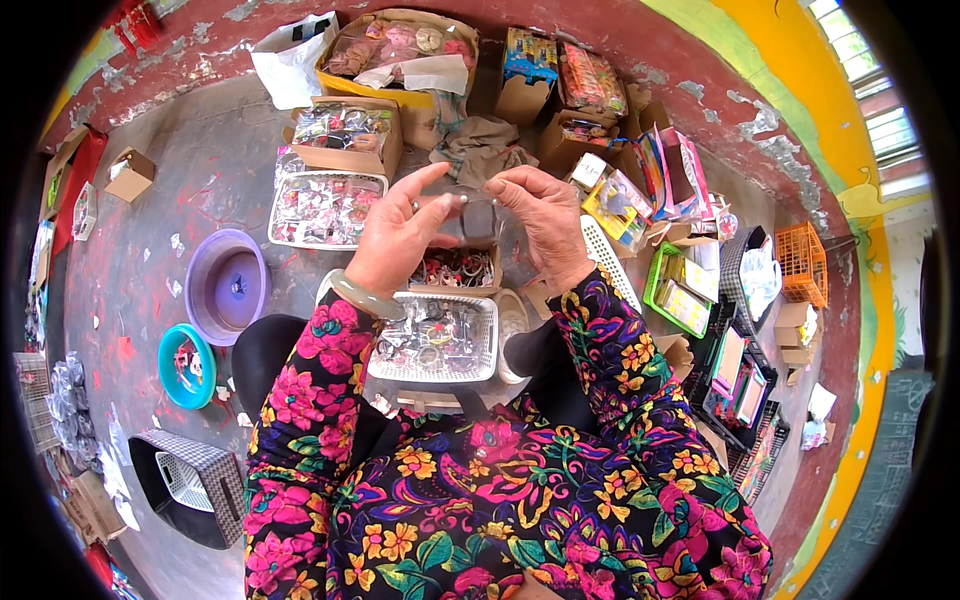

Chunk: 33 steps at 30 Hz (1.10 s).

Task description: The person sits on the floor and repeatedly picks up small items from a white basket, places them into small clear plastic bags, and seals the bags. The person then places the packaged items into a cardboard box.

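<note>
My right hand (545, 215) is raised in front of me, with thumb and index finger pinched at the top edge of a small clear plastic bag (478, 222). My left hand (405, 230) has the bag's other side between its thumb and lower fingers, the index finger lifted away. The bag is see-through, so I cannot make out whether anything is inside it. Below my hands, a white plastic basket (490, 340) holds many small packaged items. Just behind it stands a cardboard box (484, 291) of small red and dark accessories.
A white basket of bagged pieces (272, 225) and a cardboard box (350, 158) stand ahead left. Purple (205, 315) and teal basins (165, 362) sit on the floor at left. On the right are a green basket (655, 285), black crates (712, 395) and an orange crate (803, 265).
</note>
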Each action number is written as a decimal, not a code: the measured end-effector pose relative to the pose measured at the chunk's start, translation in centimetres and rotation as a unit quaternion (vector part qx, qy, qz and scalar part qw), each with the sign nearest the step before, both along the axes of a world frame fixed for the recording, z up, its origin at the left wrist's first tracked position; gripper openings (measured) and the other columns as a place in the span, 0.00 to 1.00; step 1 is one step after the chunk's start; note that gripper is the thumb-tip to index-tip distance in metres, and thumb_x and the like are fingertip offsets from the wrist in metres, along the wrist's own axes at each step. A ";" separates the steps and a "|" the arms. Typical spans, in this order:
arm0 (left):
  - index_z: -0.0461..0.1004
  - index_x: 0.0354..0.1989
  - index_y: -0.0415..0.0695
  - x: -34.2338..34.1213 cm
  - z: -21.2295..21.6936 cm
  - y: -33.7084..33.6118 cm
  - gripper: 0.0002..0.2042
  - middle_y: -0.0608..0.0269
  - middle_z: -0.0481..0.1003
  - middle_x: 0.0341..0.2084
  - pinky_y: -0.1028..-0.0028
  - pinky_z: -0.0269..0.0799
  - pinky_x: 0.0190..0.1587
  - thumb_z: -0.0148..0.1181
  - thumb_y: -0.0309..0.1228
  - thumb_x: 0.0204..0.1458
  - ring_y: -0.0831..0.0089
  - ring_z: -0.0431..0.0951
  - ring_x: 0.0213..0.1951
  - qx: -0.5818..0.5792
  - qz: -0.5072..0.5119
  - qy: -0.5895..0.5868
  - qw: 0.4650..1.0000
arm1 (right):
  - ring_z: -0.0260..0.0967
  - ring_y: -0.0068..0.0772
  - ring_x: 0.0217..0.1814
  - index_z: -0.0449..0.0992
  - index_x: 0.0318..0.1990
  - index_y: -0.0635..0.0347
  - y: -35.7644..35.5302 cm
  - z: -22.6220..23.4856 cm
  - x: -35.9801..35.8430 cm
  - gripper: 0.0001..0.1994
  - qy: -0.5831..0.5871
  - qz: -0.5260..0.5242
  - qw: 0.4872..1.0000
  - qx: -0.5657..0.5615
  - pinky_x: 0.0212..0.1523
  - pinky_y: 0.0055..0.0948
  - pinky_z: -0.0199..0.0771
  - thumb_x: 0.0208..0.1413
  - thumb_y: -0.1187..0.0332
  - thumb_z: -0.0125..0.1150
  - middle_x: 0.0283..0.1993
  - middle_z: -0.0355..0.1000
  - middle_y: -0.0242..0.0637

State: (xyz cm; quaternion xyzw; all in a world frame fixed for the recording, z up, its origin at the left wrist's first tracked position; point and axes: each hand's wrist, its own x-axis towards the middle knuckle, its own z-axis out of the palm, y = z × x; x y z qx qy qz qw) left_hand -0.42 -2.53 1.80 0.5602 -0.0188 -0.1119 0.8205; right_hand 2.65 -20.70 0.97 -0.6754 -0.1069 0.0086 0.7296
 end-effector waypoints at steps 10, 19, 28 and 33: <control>0.77 0.36 0.40 1.0 -2.7 0.4 0.08 0.56 0.75 0.37 0.78 0.68 0.42 0.59 0.23 0.46 0.77 0.72 0.43 0.307 0.038 -0.298 0.903 | 0.67 0.24 0.31 0.77 0.29 0.64 0.5 0.2 -0.4 0.04 -0.170 0.072 0.972 -0.144 0.32 0.21 0.65 0.46 0.74 0.62 0.28 0.70 0.33; 0.76 0.33 0.33 0.6 -1.1 1.0 0.06 0.66 0.77 0.26 0.84 0.68 0.33 0.57 0.23 0.49 0.83 0.73 0.29 0.246 -0.046 -0.120 0.961 | 0.66 0.22 0.33 0.78 0.30 0.65 0.2 1.1 -0.9 0.05 -0.089 0.083 0.987 -0.105 0.34 0.20 0.64 0.46 0.73 0.62 0.29 0.71 0.34; 0.76 0.32 0.37 0.6 -0.3 1.5 0.06 0.68 0.76 0.25 0.85 0.65 0.30 0.56 0.26 0.51 0.86 0.71 0.27 0.210 -0.046 -0.076 0.974 | 0.64 0.19 0.31 0.77 0.30 0.66 -0.2 0.9 -1.0 0.05 0.055 0.069 0.996 0.028 0.36 0.18 0.62 0.47 0.72 0.62 0.28 0.71 0.31; 0.75 0.32 0.40 0.9 -0.6 1.7 0.07 0.71 0.75 0.25 0.87 0.64 0.28 0.53 0.29 0.53 0.87 0.71 0.26 0.226 -0.048 -0.120 0.966 | 0.65 0.17 0.30 0.77 0.29 0.65 0.1 0.7 -0.9 0.05 0.074 0.060 0.994 0.048 0.35 0.17 0.63 0.48 0.72 0.61 0.27 0.72 0.30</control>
